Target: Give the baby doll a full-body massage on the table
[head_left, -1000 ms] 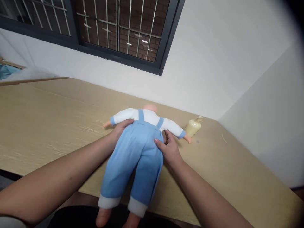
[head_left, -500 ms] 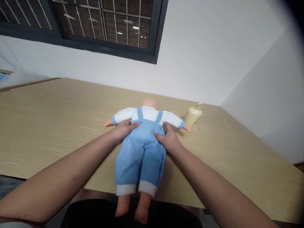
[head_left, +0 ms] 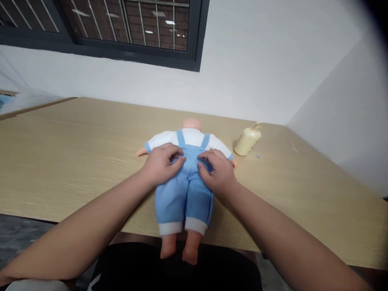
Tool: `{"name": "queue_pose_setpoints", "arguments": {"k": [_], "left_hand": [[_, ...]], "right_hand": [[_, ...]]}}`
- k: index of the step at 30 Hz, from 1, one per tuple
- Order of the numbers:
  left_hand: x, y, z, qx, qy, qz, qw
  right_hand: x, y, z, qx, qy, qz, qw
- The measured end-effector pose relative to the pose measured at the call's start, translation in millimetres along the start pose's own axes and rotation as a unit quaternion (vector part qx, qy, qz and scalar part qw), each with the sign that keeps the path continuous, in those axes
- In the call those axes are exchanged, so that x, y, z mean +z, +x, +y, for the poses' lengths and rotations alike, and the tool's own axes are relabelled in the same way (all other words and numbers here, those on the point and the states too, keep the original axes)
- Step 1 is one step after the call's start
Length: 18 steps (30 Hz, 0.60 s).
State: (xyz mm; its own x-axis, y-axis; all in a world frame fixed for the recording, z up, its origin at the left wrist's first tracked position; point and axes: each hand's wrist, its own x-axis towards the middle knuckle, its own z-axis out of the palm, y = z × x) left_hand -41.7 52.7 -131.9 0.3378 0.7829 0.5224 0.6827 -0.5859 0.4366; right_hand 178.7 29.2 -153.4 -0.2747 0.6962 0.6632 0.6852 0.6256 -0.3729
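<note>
A baby doll (head_left: 187, 184) lies face down, its head (head_left: 191, 124) toward the wall and its feet past the table's front edge. It wears a white top (head_left: 189, 137) and light blue suspender trousers with white cuffs. My left hand (head_left: 163, 161) rests on the left of the trouser back near the waist. On the right of the same waist lies my right hand (head_left: 217, 167). Each hand has curved fingers with a gap between thumb and forefinger, and nothing shows gripped between them. The doll's face is hidden.
A cream pump bottle (head_left: 247, 140) stands on the wooden table (head_left: 75, 161) right of the doll. Near it lie a small blue bit (head_left: 258, 156) and a thin pale strip (head_left: 294, 148). Clear plastic (head_left: 27, 99) is at the far left. Walls and a barred window (head_left: 127, 24) bound the back.
Both hands have moved from the doll's sides up onto the back of its trousers, closer together. The doll now lies slightly farther from me, with its right-side arm lower.
</note>
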Motion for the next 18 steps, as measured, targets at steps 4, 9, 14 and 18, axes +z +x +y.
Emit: {"name": "queue_pose_setpoints", "arguments": {"k": [4, 9, 14, 18], "left_hand": [[5, 0, 3, -0.019, -0.002, -0.068, 0.997], [8, 0, 1, -0.039, -0.047, -0.084, 0.995], [12, -4, 7, -0.030, -0.090, -0.099, 0.991], [15, -5, 12, -0.028, -0.086, -0.105, 0.990]], "right_hand": [[7, -1, -4, -0.018, -0.006, -0.097, 0.995], [10, 5, -3, 0.012, -0.025, -0.122, 0.992], [-1, 6, -7, 0.054, -0.032, -0.149, 0.987], [-6, 1, -11, 0.058, -0.051, -0.153, 0.985]]}}
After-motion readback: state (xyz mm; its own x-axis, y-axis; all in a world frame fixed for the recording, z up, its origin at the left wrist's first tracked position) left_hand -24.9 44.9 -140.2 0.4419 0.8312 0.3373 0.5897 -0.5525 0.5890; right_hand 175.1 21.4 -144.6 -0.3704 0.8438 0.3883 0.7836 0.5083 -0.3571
